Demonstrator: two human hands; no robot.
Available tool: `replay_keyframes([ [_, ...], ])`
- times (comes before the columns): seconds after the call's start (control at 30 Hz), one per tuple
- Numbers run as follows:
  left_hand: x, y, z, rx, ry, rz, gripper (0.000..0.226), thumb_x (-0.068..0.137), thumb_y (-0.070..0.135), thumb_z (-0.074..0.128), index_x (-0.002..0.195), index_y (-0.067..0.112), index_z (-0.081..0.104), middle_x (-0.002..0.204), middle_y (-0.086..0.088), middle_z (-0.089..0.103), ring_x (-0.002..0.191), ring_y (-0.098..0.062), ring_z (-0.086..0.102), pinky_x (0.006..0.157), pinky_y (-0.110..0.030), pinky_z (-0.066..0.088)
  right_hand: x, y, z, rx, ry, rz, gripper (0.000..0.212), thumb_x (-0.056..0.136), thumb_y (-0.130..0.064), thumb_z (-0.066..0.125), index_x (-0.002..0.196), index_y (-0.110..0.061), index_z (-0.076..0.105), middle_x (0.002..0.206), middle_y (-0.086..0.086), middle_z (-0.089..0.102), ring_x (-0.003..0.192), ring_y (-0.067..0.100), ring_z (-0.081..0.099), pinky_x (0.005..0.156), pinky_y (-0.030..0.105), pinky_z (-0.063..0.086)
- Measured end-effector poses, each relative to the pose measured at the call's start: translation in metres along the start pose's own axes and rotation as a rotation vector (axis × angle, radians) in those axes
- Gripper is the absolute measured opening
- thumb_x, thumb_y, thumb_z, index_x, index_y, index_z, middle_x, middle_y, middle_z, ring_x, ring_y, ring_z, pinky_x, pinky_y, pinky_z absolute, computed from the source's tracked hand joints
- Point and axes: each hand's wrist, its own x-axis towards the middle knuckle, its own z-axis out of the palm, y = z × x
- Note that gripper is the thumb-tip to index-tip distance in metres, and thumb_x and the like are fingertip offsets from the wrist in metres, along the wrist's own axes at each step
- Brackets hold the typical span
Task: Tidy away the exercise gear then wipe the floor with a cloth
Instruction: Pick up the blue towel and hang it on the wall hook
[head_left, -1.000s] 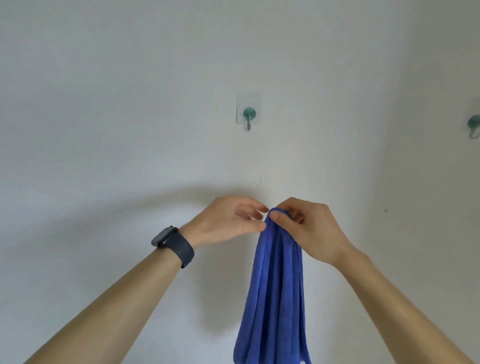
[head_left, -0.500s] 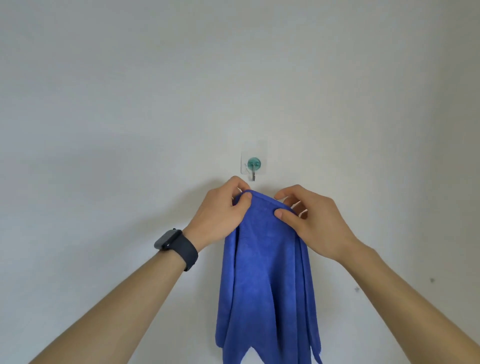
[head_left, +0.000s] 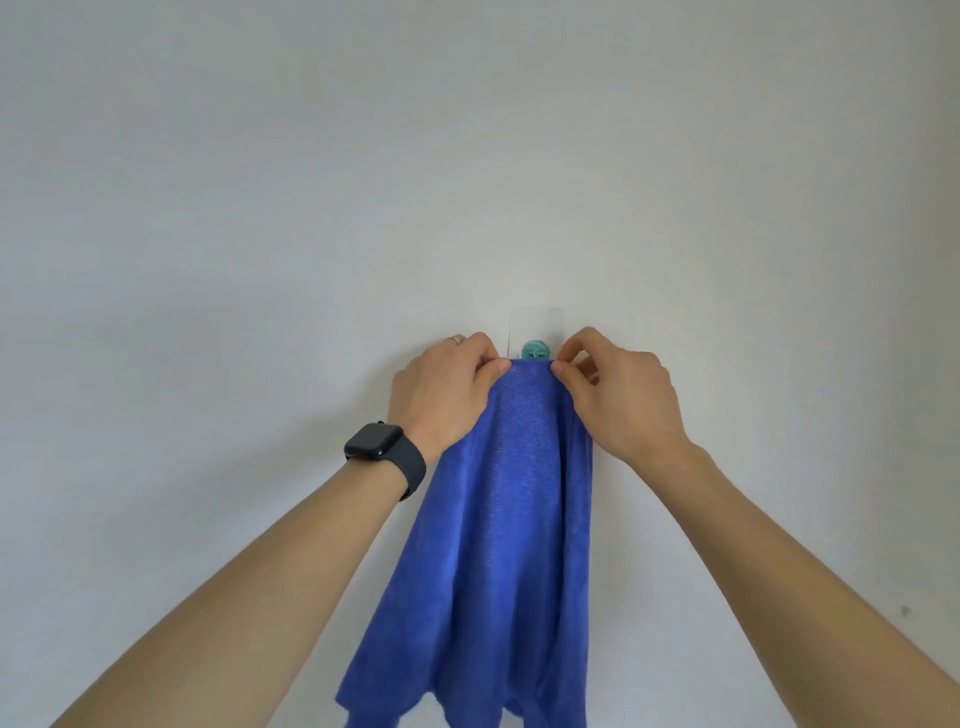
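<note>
Cloth (head_left: 501, 519) top edge is now level with the hook (head_left: 535, 351); half a second ago it sat just below. Fabric is spread wider too.

Far left: black watch (head_left: 382, 448) on the left wrist. Left hand (head_left: 447, 397) is up against the wall (head_left: 260, 208), thumb and curled fingers pinching the cloth's upper left corner; ring (head_left: 457, 339) on one finger.

Blue cloth hangs down the wall between both forearms, its lower hem cut off at the bottom of view. Only the green top of the hook shows above the edge; whether the cloth is caught on it, cannot tell.

Right hand (head_left: 621, 402) pinches the upper right corner, thumb to forefinger, other fingers curled.
</note>
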Motion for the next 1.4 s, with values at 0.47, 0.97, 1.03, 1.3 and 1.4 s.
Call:
replay_keyframes([
  [0.47, -0.033, -0.005, 0.041, -0.016, 0.190, 0.143, 0.017, 0.102, 0.031, 0.047, 0.099, 0.021, 0.060, 0.076, 0.003, 0.061, 0.069, -0.023, 0.057, 0.059, -0.033, 0.041, -0.034, 0.006, 0.035, 0.168, 0.056, 0.109, 0.009, 0.101, -0.034, 0.049, 0.096, -0.028, 0.055, 0.076, -0.012, 0.063, 0.069, 0.009, 0.059, 0.060, 0.025, 0.044],
  [0.97, -0.140, -0.032, 0.088, 0.000, 0.074, 0.193, 0.032, 0.093, 0.023, 0.052, 0.125, 0.020, 0.059, 0.110, 0.005, 0.066, 0.081, -0.017, 0.063, 0.070, -0.032, 0.052, -0.159, 0.017, 0.078, 0.044, -0.102, 0.034, 0.049, 0.100, -0.024, 0.039, 0.148, -0.035, 0.037, 0.141, -0.015, 0.042, 0.122, 0.009, 0.049, 0.099, 0.031, 0.048],
  [1.03, -0.165, -0.037, 0.087, -0.033, 0.026, 0.185, 0.034, 0.094, 0.029, 0.050, 0.125, 0.021, 0.059, 0.111, 0.006, 0.066, 0.082, -0.017, 0.063, 0.070, -0.031, 0.053, -0.185, 0.018, 0.080, 0.031, -0.133, 0.082, 0.057, 0.097, -0.015, 0.045, 0.151, -0.030, 0.033, 0.145, -0.012, 0.039, 0.121, 0.010, 0.050, 0.093, 0.031, 0.052],
  [1.3, -0.275, -0.066, 0.086, -0.099, -0.208, 0.198, 0.057, 0.089, 0.023, 0.057, 0.145, 0.028, 0.045, 0.130, 0.008, 0.059, 0.086, -0.014, 0.060, 0.075, -0.028, 0.053, -0.300, 0.010, 0.098, -0.035, -0.114, 0.157, 0.048, 0.090, -0.015, 0.065, 0.135, -0.027, 0.057, 0.145, -0.008, 0.048, 0.115, 0.016, 0.055, 0.075, 0.030, 0.057],
  [1.4, -0.322, -0.081, 0.089, -0.073, -0.298, 0.192, 0.043, 0.088, 0.026, 0.051, 0.130, 0.027, 0.058, 0.129, 0.006, 0.060, 0.096, -0.016, 0.061, 0.079, -0.030, 0.052, -0.346, 0.003, 0.098, -0.027, -0.179, 0.188, 0.041, 0.089, -0.018, 0.068, 0.128, -0.026, 0.063, 0.141, -0.008, 0.053, 0.116, 0.018, 0.056, 0.082, 0.032, 0.055],
])
